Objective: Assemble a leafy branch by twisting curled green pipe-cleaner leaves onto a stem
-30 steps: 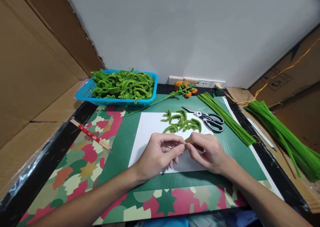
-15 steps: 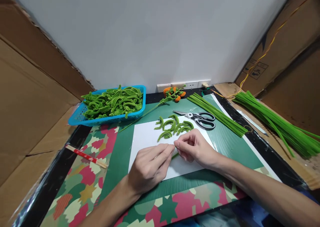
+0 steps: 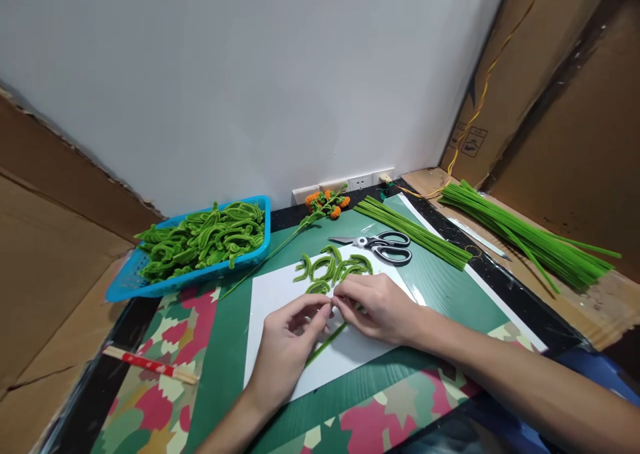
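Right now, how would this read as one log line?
left hand: fingertips close together | right hand: fingertips beside left's | grip: hidden | green stem: showing between hands | curled green pieces: on white paper

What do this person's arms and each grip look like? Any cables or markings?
They are human, with no machinery showing. The left arm and right arm are bare and taper towards the wrist; no sleeve, watch, cable or marking shows. The left grip and right grip are ungloved hands, partly hidden, so I can't rule out a ring.
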Motion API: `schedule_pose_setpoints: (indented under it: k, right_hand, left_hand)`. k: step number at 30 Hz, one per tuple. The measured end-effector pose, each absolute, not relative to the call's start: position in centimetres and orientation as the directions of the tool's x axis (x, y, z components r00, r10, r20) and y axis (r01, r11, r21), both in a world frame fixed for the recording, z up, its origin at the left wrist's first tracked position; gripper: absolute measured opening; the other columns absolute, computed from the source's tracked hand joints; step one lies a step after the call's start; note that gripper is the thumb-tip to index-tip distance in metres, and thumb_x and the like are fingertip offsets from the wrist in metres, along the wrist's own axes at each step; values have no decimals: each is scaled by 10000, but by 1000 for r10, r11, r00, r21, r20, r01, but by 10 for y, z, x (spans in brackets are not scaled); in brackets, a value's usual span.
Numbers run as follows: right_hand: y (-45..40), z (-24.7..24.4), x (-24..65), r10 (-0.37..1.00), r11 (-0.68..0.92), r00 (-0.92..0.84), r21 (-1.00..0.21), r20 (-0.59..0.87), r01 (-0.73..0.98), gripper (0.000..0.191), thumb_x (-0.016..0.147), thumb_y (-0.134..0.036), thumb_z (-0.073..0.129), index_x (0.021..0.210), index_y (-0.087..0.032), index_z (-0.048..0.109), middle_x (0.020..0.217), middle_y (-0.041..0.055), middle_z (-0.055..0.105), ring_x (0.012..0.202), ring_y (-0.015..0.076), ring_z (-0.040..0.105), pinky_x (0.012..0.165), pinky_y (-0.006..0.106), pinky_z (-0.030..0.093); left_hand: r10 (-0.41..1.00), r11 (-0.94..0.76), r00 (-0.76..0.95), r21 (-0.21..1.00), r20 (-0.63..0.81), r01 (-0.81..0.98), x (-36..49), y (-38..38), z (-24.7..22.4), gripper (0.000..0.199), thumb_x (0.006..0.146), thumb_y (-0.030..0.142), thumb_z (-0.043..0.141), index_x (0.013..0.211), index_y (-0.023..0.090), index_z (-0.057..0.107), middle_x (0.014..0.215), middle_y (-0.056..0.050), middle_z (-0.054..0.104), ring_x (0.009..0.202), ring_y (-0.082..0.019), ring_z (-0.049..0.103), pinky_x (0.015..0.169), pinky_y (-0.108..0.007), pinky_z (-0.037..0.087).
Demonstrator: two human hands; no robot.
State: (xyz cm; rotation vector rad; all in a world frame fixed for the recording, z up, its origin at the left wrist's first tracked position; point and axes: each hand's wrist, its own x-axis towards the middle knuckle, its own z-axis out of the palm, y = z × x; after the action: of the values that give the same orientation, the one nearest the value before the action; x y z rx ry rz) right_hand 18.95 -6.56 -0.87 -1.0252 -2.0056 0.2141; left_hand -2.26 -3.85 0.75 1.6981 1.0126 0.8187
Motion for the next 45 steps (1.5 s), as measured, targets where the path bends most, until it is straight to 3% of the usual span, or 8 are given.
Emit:
schedule_pose_setpoints:
  k: [4,17,22,33,45]
  right_hand:
    - [-66,-7,189,734,621,-299,-424,609,660,118,1060,-197,548,974,-198,631,814,19,668,662,152,567,584,281,356]
    - [-67,-6,191,717,627,-295,-398,632,669,124,1021,-195,561,909,-202,615,775,2,652,621,138,536,562,285,311]
    - [-68,-7,190,680,648,-285,-371,676,665,130,1026,-176,550,927,-200,631,767,4,670,621,137,557,566,282,341]
    - [-68,-13,185,680,650,-229,-430,696,627,204,1033,-159,544,844,-202,609,705,-11,624,593,130,521,562,283,339]
    - [-72,-16,183,652,646,-232,-369,722,668,263,1017,-134,539,765,-202,577,659,-20,607,557,116,493,555,279,312]
  left_hand:
    - [926,-90,377,969,-3,230,-24,-34,4,316,927,476,827,1005,171,797,743,-36,762,564,-134,648,463,-188,477]
    - [930,-97,367,974,16,204,-24,-37,1,279,927,438,829,1023,181,780,750,-16,727,552,-118,612,472,-187,487]
    - [920,-151,390,957,43,250,-25,-37,-2,277,950,439,798,1050,182,780,914,-60,786,619,-136,653,486,-201,481]
    - [886,-307,439,900,151,310,-23,-46,5,228,996,351,733,847,178,743,766,-16,724,643,-133,631,596,-219,525]
    - [792,-561,508,729,338,391,-25,-48,8,169,999,235,713,849,184,771,749,-10,746,638,-135,650,605,-232,508]
